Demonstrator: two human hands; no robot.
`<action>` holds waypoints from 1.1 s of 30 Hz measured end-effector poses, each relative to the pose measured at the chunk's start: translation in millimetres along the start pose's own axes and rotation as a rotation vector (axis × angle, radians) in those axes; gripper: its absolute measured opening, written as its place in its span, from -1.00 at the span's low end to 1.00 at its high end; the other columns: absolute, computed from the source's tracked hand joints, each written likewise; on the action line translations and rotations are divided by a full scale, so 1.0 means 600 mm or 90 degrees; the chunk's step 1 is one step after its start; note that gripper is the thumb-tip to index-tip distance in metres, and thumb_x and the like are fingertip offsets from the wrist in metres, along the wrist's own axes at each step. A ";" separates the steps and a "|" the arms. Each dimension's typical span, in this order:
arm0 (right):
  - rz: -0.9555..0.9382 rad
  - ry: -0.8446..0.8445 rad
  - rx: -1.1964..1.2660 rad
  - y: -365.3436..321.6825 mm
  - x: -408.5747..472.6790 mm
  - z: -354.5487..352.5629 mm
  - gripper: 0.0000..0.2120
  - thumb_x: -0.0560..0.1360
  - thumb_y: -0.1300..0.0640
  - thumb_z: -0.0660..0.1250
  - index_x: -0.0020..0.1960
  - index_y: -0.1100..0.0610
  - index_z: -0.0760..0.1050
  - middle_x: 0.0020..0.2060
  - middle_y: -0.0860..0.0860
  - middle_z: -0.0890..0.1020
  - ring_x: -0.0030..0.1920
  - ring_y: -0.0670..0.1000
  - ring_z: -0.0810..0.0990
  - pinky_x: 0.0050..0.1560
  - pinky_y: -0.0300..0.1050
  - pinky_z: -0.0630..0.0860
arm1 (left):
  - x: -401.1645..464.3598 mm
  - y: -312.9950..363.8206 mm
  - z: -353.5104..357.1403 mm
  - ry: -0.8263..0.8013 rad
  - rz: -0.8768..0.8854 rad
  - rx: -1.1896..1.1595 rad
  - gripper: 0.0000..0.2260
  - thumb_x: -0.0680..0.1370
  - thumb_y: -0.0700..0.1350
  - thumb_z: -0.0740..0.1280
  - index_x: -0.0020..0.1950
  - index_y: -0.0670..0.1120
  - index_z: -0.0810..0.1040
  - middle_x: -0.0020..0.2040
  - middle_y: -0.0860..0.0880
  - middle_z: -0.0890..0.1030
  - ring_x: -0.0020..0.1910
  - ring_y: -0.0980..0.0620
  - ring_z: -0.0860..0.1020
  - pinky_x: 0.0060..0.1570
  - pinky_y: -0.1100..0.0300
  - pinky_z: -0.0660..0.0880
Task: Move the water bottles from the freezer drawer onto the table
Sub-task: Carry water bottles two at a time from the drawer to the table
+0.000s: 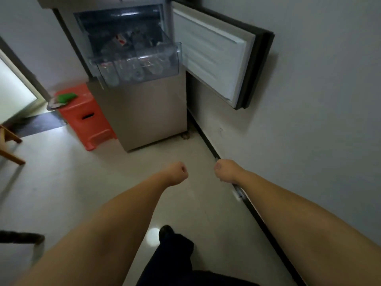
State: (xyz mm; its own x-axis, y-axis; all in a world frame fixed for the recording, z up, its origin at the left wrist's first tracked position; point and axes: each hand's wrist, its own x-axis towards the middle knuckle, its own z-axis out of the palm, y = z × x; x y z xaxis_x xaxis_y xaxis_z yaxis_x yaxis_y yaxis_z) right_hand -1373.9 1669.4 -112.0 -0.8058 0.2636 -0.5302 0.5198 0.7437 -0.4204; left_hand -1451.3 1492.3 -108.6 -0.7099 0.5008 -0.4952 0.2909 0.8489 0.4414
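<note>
Both my arms reach out ahead of me over the pale floor (61, 182), well short of the fridge (142, 112). My left hand (177, 173) is curled into a fist with nothing in it, knuckles turned toward the fridge. My right hand (225, 170) is curled the same way, its grip closed on nothing, and sits just beside the dark skirting along the wall (319, 100). The two fists are near each other but apart.

The freezer drawer (138, 67) is pulled out of the fridge body, clear plastic, its front wall tilted toward me. Inside it lie the water bottles (132, 44), a jumble of clear plastic with a red-and-white label showing on one; how many there are I cannot tell, as the view is dim and blurred. The freezer door (216, 52) stands swung wide to the right, its white inner lining facing the drawer, its dark outer edge close to the wall.

To the left of the fridge stands a red plastic stool (90, 122), touching or just beside the fridge's side, with a green object (67, 97) lying on top. A wooden leg (11, 149) shows at the left edge. My dark trouser leg and shoe (167, 234) are below, between my arms.
</note>
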 end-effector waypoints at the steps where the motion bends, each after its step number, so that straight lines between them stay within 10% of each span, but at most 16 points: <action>1: -0.008 -0.006 0.001 -0.017 0.026 -0.009 -0.72 0.57 0.24 0.12 0.12 0.37 0.52 0.12 0.30 0.58 0.14 0.25 0.58 0.12 -0.01 0.49 | 0.020 -0.011 -0.018 0.001 -0.008 -0.016 -0.77 0.58 -0.14 0.23 0.16 -0.20 0.56 0.03 -0.16 0.60 -0.05 -0.07 0.54 0.05 0.09 0.51; 14: -0.082 0.059 0.046 -0.302 0.348 -0.170 -0.71 0.57 0.20 0.13 0.06 0.39 0.52 -0.01 0.31 0.61 0.06 0.29 0.58 0.05 0.07 0.51 | 0.304 -0.145 -0.364 0.054 0.014 -0.054 -0.85 0.57 -0.14 0.22 0.03 -0.17 0.54 -0.12 -0.15 0.57 -0.20 -0.08 0.54 -0.35 0.17 0.51; 21: -0.094 0.082 0.102 -0.387 0.506 -0.243 -0.74 0.55 0.17 0.17 0.04 0.31 0.53 -0.01 0.23 0.62 0.02 0.19 0.60 0.12 0.11 0.55 | 0.423 -0.166 -0.476 0.080 0.047 -0.091 -0.76 0.58 -0.15 0.24 0.14 -0.26 0.56 0.10 -0.23 0.62 0.05 -0.18 0.62 -0.12 0.18 0.52; 33: -0.239 0.199 0.022 -0.539 0.781 -0.479 -0.77 0.56 0.17 0.19 -0.01 0.27 0.57 -0.02 0.22 0.65 -0.01 0.18 0.61 0.01 -0.04 0.50 | 0.684 -0.075 -0.746 0.225 0.115 -0.234 -0.81 0.59 -0.19 0.23 0.12 -0.23 0.55 -0.11 -0.18 0.62 -0.29 0.02 0.55 -0.39 0.27 0.47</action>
State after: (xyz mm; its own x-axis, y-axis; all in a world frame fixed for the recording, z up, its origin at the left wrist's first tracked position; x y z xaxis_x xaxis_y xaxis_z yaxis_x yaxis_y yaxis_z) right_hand -2001.2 1729.0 -13.3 -0.9831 0.1575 -0.0930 0.1823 0.8036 -0.5666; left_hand -2042.8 1584.1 3.4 -0.8605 0.4919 -0.1323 0.2299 0.6069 0.7608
